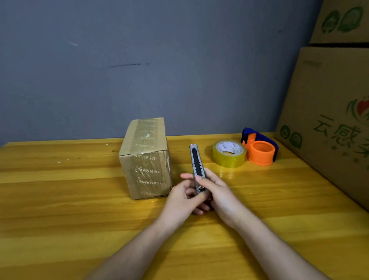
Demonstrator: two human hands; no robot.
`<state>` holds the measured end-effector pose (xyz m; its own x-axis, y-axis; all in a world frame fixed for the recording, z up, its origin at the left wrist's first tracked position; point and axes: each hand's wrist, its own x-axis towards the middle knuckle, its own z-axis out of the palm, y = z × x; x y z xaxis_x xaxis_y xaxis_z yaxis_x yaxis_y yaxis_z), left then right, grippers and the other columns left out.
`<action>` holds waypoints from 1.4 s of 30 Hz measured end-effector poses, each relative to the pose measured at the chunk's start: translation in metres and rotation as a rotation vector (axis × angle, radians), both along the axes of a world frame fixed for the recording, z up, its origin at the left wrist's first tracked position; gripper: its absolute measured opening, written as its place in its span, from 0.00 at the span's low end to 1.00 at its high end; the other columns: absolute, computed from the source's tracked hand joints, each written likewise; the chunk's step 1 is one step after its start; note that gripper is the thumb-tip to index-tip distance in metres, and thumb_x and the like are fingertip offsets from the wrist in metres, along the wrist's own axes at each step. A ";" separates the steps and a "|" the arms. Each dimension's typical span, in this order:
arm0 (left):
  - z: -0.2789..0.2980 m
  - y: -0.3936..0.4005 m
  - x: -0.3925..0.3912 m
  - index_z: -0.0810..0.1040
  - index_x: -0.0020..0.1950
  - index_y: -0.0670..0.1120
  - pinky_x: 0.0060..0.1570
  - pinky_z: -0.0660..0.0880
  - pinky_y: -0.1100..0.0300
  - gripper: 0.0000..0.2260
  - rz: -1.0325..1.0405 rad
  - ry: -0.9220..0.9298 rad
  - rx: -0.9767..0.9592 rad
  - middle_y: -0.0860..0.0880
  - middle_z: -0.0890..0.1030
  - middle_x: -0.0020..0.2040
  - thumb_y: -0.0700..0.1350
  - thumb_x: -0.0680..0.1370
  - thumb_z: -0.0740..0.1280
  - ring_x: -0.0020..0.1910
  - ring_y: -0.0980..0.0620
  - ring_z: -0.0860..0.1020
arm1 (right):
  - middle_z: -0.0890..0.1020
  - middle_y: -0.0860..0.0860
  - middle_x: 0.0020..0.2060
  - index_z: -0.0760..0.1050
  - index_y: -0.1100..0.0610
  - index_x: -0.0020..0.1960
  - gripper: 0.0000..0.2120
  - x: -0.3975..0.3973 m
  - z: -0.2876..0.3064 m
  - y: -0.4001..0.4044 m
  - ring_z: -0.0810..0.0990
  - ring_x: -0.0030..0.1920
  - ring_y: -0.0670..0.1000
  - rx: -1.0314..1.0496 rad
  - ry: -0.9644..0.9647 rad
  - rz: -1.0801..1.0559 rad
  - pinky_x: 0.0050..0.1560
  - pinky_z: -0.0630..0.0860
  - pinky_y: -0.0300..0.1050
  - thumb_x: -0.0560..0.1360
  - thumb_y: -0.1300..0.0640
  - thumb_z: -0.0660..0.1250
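A grey and black utility knife (196,160) points away from me above the yellow wooden table (54,200). My right hand (219,193) grips its lower end. My left hand (183,196) holds the same end from the left, fingers curled round it. No blade shows at the far tip. A small cardboard box (146,161), sealed with printed tape, stands just left of the knife and apart from both hands.
A roll of clear yellowish tape (228,153) lies flat to the right of the knife. An orange and blue tape dispenser (262,149) sits beside it. Large stacked cardboard cartons (338,114) line the right edge. A grey wall runs behind the table.
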<state>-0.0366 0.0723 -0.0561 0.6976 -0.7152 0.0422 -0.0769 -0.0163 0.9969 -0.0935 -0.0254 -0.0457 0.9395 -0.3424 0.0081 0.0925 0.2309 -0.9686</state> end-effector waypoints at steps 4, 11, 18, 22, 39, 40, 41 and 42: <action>0.000 -0.013 0.005 0.75 0.52 0.43 0.31 0.80 0.58 0.06 0.180 -0.052 0.070 0.48 0.82 0.37 0.35 0.76 0.65 0.29 0.55 0.81 | 0.78 0.55 0.62 0.65 0.56 0.72 0.22 0.016 -0.005 -0.004 0.79 0.55 0.49 -0.321 0.129 -0.190 0.55 0.77 0.41 0.79 0.67 0.59; 0.013 -0.043 0.014 0.76 0.57 0.44 0.51 0.78 0.48 0.13 0.298 -0.220 0.225 0.43 0.83 0.52 0.38 0.72 0.66 0.50 0.42 0.81 | 0.72 0.56 0.65 0.66 0.55 0.72 0.24 0.037 0.016 -0.024 0.72 0.66 0.56 -0.807 0.380 -0.374 0.65 0.67 0.46 0.77 0.58 0.65; 0.017 -0.063 0.031 0.75 0.63 0.47 0.56 0.74 0.53 0.16 0.288 -0.446 0.541 0.42 0.75 0.62 0.41 0.75 0.63 0.58 0.41 0.77 | 0.75 0.59 0.61 0.73 0.57 0.65 0.19 0.056 0.015 -0.045 0.76 0.61 0.60 -1.022 0.571 -0.356 0.57 0.72 0.48 0.78 0.49 0.63; 0.015 -0.073 0.039 0.76 0.60 0.45 0.53 0.75 0.50 0.13 0.348 -0.512 0.641 0.42 0.75 0.60 0.41 0.77 0.60 0.57 0.39 0.77 | 0.79 0.59 0.58 0.76 0.60 0.58 0.18 0.067 0.014 -0.053 0.78 0.58 0.62 -1.122 0.611 -0.365 0.52 0.74 0.49 0.78 0.47 0.63; 0.006 -0.095 0.059 0.74 0.64 0.41 0.62 0.67 0.49 0.14 0.343 -0.635 0.817 0.39 0.71 0.63 0.40 0.80 0.55 0.64 0.39 0.68 | 0.79 0.62 0.60 0.77 0.63 0.60 0.17 0.080 0.003 -0.061 0.76 0.61 0.62 -1.099 0.583 -0.317 0.60 0.70 0.49 0.80 0.57 0.55; 0.006 -0.094 0.058 0.73 0.64 0.43 0.63 0.66 0.50 0.15 0.334 -0.647 0.829 0.40 0.70 0.64 0.41 0.80 0.55 0.65 0.40 0.67 | 0.78 0.62 0.61 0.76 0.63 0.61 0.17 0.079 0.003 -0.061 0.74 0.62 0.62 -1.110 0.593 -0.300 0.62 0.68 0.48 0.80 0.57 0.54; 0.005 -0.094 0.058 0.72 0.65 0.44 0.64 0.65 0.50 0.15 0.328 -0.657 0.839 0.40 0.69 0.65 0.42 0.80 0.55 0.66 0.40 0.66 | 0.78 0.61 0.62 0.75 0.63 0.62 0.17 0.079 0.003 -0.061 0.73 0.63 0.61 -1.126 0.599 -0.279 0.63 0.66 0.48 0.80 0.58 0.53; 0.004 -0.092 0.056 0.70 0.66 0.45 0.65 0.63 0.51 0.15 0.313 -0.656 0.855 0.41 0.68 0.65 0.44 0.80 0.55 0.66 0.41 0.65 | 0.77 0.61 0.62 0.74 0.62 0.63 0.17 0.078 0.002 -0.062 0.73 0.64 0.60 -1.138 0.612 -0.257 0.64 0.64 0.47 0.81 0.57 0.52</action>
<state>0.0196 -0.0201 -0.0517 0.8748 -0.4822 0.0470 -0.4558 -0.7863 0.4170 -0.0154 -0.0871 -0.0433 0.8036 -0.5951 0.0079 -0.5089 -0.6940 -0.5093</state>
